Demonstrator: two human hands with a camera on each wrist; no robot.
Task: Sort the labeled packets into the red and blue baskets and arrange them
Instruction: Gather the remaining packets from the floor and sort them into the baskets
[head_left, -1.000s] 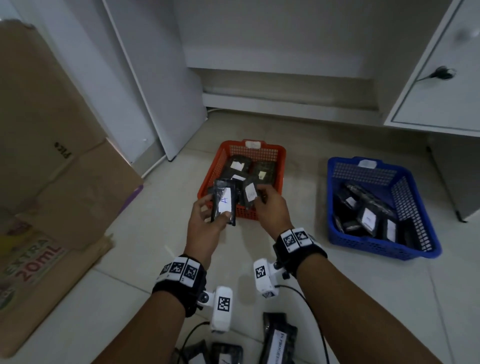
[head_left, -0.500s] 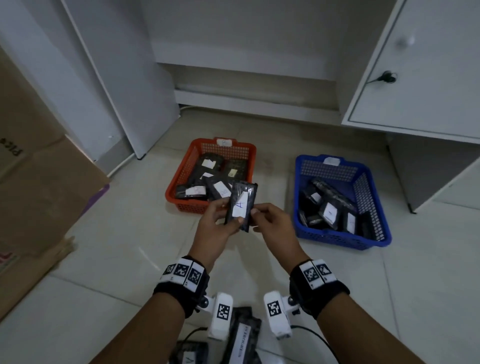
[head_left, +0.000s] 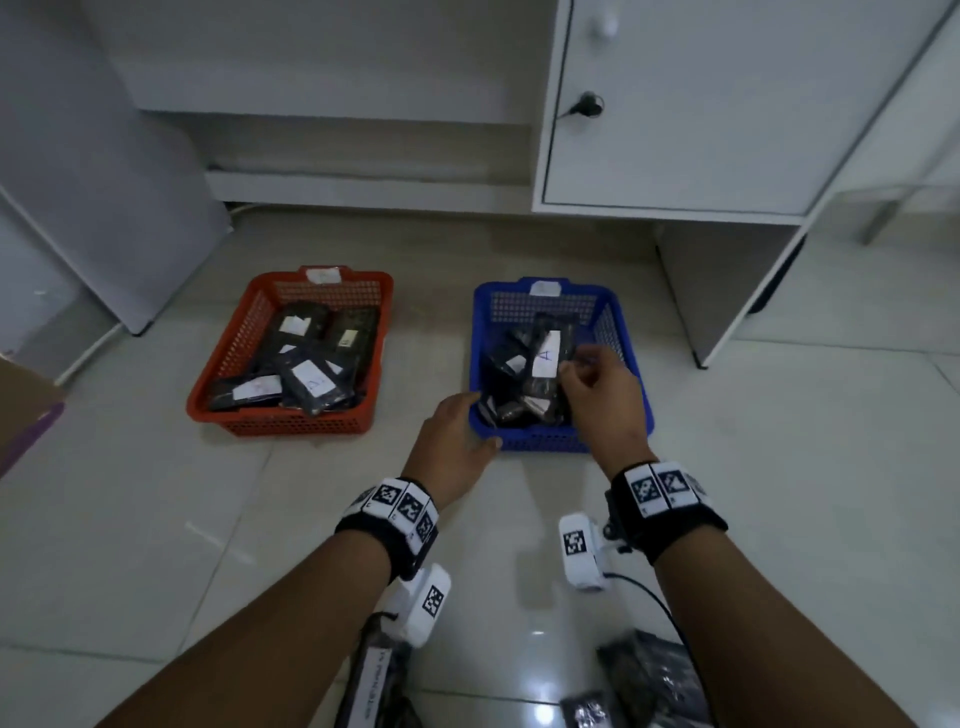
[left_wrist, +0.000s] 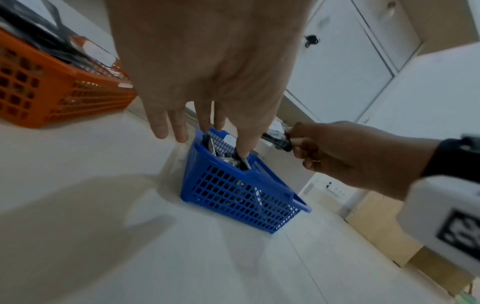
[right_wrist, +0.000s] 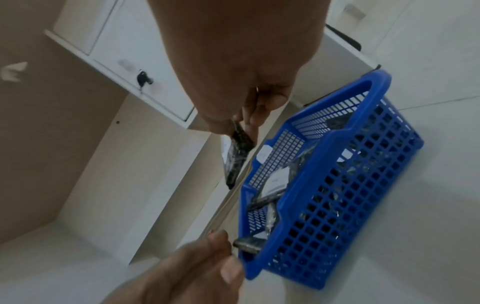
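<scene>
Low centre of the head view, the left hand (head_left: 457, 436) reaches with straight fingers to the near left corner of the blue basket (head_left: 631, 364), touching a packet there. Just beyond, the right hand (head_left: 602, 400) pinches the packet labelled A (head_left: 548, 358) above the basket's contents. The red basket (head_left: 208, 384) sits centre left.

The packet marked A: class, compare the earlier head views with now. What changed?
The packet marked A moved right, over the blue basket, now pinched by the right hand alone. The left hand let go and touches basket packets. The red basket stayed put.
</scene>
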